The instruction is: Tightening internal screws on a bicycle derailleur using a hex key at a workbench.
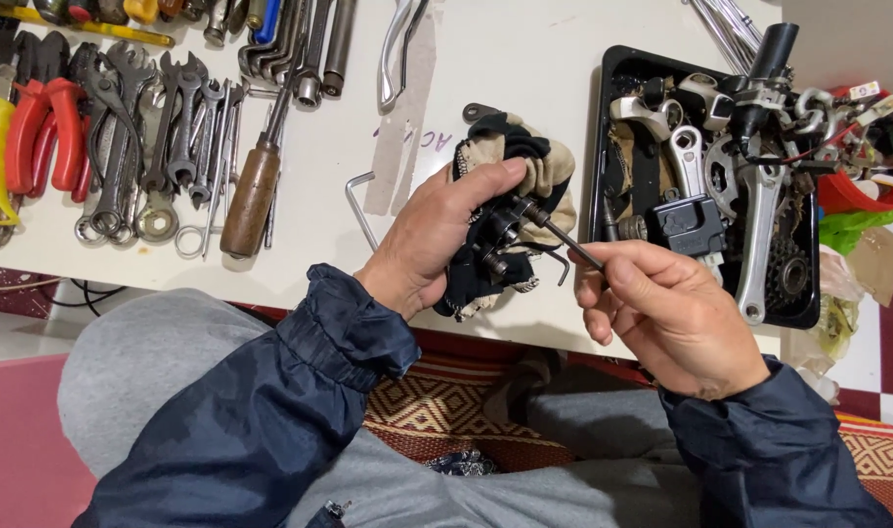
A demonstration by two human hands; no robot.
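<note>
Black metal shows in the left hand (436,240): a small bicycle part (495,244) with round bolt heads, gripped with fingers curled around it and the thumb pressed over its top, just above the near edge of the white surface (485,59). Right hand (661,313) is closed in a pinch, thumb and fingers holding the near end of a thin dark hex key (564,238) whose far tip sits in the part. Behind the part lies a beige and black glove (539,161) on the surface. A second hex key (360,200), bent at a right angle, lies just left of the left hand. Further left sit a wooden-handled screwdriver (251,196), a row of steel spanners (173,137) and red-handled pliers (45,132). To the right stands a black tray (603,127) holding silver crank arms, a toothed cog and other bicycle parts. Beyond it, at the right edge, is a red tub (852,196) with small white tags lying at its far rim. A strip of clear tape (392,147) runs across the surface above the bent key.
</note>
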